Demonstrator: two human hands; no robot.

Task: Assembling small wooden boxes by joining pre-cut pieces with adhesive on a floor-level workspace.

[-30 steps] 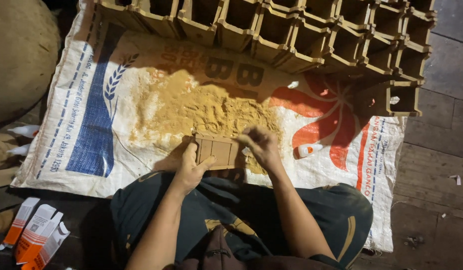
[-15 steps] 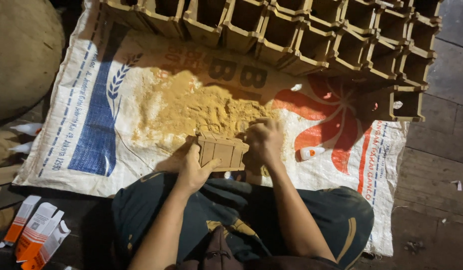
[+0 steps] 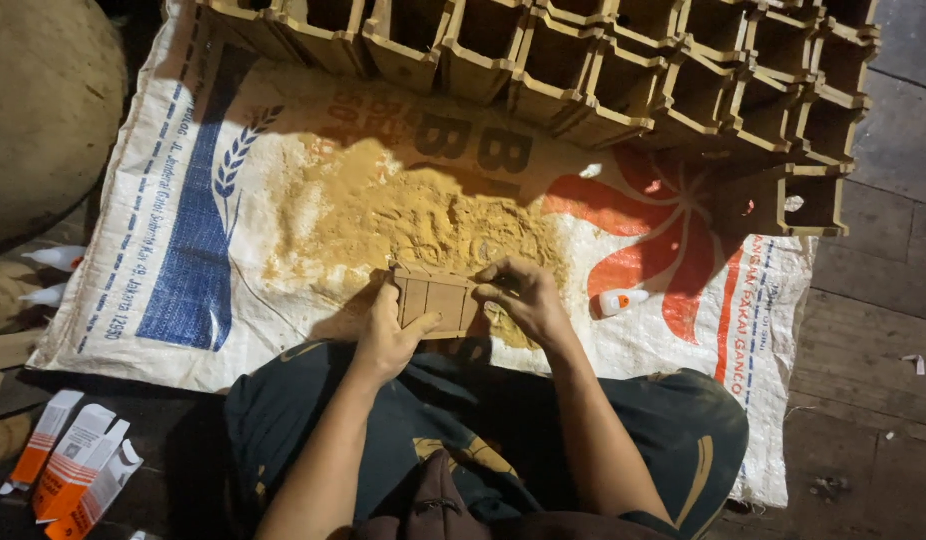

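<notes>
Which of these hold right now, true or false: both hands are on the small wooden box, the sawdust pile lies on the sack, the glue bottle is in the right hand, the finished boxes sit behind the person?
1. Both the left hand and the right hand grip the small wooden box. True.
2. The sawdust pile lies on the woven sack. True.
3. The right hand holds the small glue bottle. False: it lies on the sack, apart from that hand.
4. The stacked wooden boxes sit behind the person. False: they line the sack's far edge, in front.
</notes>
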